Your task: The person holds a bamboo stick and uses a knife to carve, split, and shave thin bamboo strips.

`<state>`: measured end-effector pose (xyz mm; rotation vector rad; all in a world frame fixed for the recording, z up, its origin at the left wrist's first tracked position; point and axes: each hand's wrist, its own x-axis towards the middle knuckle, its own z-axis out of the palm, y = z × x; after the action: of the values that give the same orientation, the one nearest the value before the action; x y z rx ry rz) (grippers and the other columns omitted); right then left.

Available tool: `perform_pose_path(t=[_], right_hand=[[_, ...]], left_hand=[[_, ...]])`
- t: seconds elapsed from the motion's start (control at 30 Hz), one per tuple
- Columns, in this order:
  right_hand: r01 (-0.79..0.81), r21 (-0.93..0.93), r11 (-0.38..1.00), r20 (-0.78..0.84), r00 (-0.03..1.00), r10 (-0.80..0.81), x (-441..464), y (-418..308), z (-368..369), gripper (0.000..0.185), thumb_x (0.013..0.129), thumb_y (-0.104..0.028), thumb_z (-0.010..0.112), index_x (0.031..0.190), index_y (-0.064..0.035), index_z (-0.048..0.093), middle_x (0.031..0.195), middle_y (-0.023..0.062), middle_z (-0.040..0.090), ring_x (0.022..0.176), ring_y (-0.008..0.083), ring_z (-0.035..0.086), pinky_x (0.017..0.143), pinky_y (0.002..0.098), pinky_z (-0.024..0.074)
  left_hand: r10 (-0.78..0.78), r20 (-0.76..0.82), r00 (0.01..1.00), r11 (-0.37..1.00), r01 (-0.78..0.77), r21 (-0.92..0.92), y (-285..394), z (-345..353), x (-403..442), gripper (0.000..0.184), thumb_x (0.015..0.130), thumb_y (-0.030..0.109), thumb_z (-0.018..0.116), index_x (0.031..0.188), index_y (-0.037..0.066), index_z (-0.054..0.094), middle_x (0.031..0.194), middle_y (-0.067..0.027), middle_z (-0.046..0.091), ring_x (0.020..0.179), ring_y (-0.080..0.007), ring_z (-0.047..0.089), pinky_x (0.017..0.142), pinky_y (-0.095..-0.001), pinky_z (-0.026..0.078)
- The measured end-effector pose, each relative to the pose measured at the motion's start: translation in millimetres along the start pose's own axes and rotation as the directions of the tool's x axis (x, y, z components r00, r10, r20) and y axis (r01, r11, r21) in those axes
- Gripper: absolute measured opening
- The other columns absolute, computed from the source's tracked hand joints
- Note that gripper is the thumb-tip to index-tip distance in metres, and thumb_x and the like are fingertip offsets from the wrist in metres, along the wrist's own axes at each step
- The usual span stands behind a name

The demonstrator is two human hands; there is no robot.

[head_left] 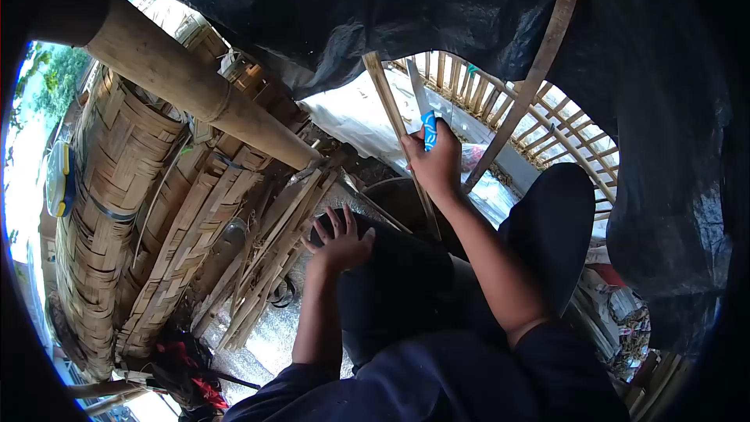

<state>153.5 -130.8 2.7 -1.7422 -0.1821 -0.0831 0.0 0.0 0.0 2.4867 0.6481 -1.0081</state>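
My right hand (436, 160) is closed around the blue patterned handle of a knife (428, 126), with the pale blade pointing up and away from me. A long split bamboo strip (383, 87) runs along the left side of that hand, against its fingers; whether they also grip it I cannot tell. Its lower end reaches down by my dark-clothed leg. My left hand (344, 244) holds nothing, its fingers spread above my knee. A second, wider bamboo slat (539, 70) leans upright to the right of the knife.
Rolled woven bamboo mats (117, 180) stand on the left beneath a thick bamboo pole (187, 82). Loose bamboo strips (269, 254) lie between them and my left hand. Black plastic sheeting (453, 8) hangs overhead and down the right. Beyond my right hand is a bamboo lattice (562, 129).
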Motion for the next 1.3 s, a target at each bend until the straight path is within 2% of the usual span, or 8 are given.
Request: perform_pose_path(t=[0.17, 0.47, 0.7, 0.77, 0.83, 0.9, 1.0, 1.3], right_hand=[[0.015, 0.082, 0.997, -0.043, 0.999, -0.012, -4, -11, 9, 0.024, 0.077, -0.003, 0.069, 0.078, -0.0019, 0.045, 0.062, 0.0107, 0.059, 0.045, 0.0193, 0.060, 0.039, 0.0298, 0.0449], [-0.038, 0.096, 0.995, 0.032, 0.999, 0.035, -14, -27, -1, 0.024, 0.077, -0.004, 0.070, 0.080, -0.0002, 0.046, 0.065, 0.0101, 0.060, 0.050, 0.0173, 0.062, 0.038, 0.0277, 0.0476], [0.093, 0.115, 0.989, 0.328, 0.936, -0.127, 13, -77, -23, 0.025, 0.076, -0.003, 0.071, 0.076, -0.0017, 0.046, 0.061, 0.0082, 0.057, 0.047, 0.0157, 0.060, 0.044, 0.0282, 0.0448], [0.124, 0.056, 0.991, 0.440, 0.887, -0.136, 28, -75, -25, 0.024, 0.075, -0.005, 0.071, 0.074, -0.0020, 0.048, 0.060, 0.0079, 0.057, 0.045, 0.0145, 0.058, 0.045, 0.0276, 0.0437], [0.097, 0.022, 0.995, 0.552, 0.828, -0.093, 39, -55, -21, 0.023, 0.076, -0.004, 0.071, 0.078, -0.0014, 0.049, 0.070, 0.0052, 0.059, 0.052, 0.0092, 0.056, 0.046, 0.0234, 0.0465], [0.132, 0.018, 0.991, 0.570, 0.813, -0.118, 40, -27, -13, 0.022, 0.076, -0.005, 0.072, 0.079, -0.0026, 0.050, 0.068, 0.0054, 0.059, 0.049, 0.0089, 0.053, 0.046, 0.0238, 0.0435], [0.224, -0.077, 0.972, 0.582, 0.801, -0.139, 31, -6, -9, 0.019, 0.071, -0.004, 0.071, 0.079, 0.0009, 0.055, 0.071, 0.0110, 0.061, 0.067, 0.0190, 0.060, 0.061, 0.0329, 0.0459], [0.244, -0.132, 0.961, 0.678, 0.729, -0.092, 35, 23, -11, 0.025, 0.067, -0.009, 0.073, 0.083, 0.0032, 0.058, 0.074, 0.0194, 0.063, 0.073, 0.0313, 0.064, 0.066, 0.0373, 0.0475]], left_hand=[[-0.127, -0.328, 0.936, 0.989, 0.144, 0.028, 6, 33, 25, 0.077, 0.086, 0.060, 0.033, 0.147, 0.023, 0.004, 0.152, -0.0091, -0.013, 0.132, -0.0430, -0.027, 0.095, -0.0697, -0.015], [-0.140, -0.285, 0.948, 0.976, 0.181, 0.121, -4, 17, 92, 0.090, 0.082, 0.067, 0.028, 0.146, 0.010, 0.002, 0.153, -0.0096, -0.004, 0.136, -0.0433, -0.014, 0.101, -0.0645, -0.015], [-0.060, -0.525, 0.849, 0.965, -0.086, -0.248, -98, 18, 278, 0.087, 0.089, 0.060, 0.029, 0.144, 0.005, -0.009, 0.150, -0.0211, -0.011, 0.140, -0.0346, -0.002, 0.112, -0.0484, 0.004], [-0.011, -0.687, 0.727, 0.676, -0.501, -0.541, -61, -42, 195, 0.087, 0.090, 0.057, 0.033, 0.143, 0.006, -0.014, 0.149, -0.0248, -0.007, 0.138, -0.0393, 0.009, 0.111, -0.0490, 0.010], [0.021, -0.494, 0.869, 0.107, -0.493, -0.863, -14, -88, 104, 0.086, 0.090, 0.055, 0.037, 0.144, 0.005, -0.007, 0.149, -0.0259, 0.000, 0.136, -0.0411, 0.016, 0.109, -0.0519, 0.017], [0.216, -0.792, 0.571, -0.199, -0.768, -0.609, -4, -105, 84, 0.083, 0.089, 0.055, 0.040, 0.145, 0.003, 0.006, 0.148, -0.0244, 0.013, 0.135, -0.0401, 0.022, 0.109, -0.0530, 0.021], [0.015, -0.958, 0.287, -0.393, -0.879, -0.270, 33, -110, 39, 0.070, 0.091, 0.053, 0.036, 0.138, 0.001, 0.028, 0.140, -0.0214, 0.031, 0.128, -0.0361, 0.035, 0.106, -0.0513, 0.027], [-0.025, -0.954, 0.299, -0.242, -0.928, -0.284, 63, -72, 36, 0.046, 0.096, 0.042, 0.032, 0.116, 0.004, 0.047, 0.119, -0.0094, 0.050, 0.116, -0.0217, 0.045, 0.102, -0.0434, 0.030]])
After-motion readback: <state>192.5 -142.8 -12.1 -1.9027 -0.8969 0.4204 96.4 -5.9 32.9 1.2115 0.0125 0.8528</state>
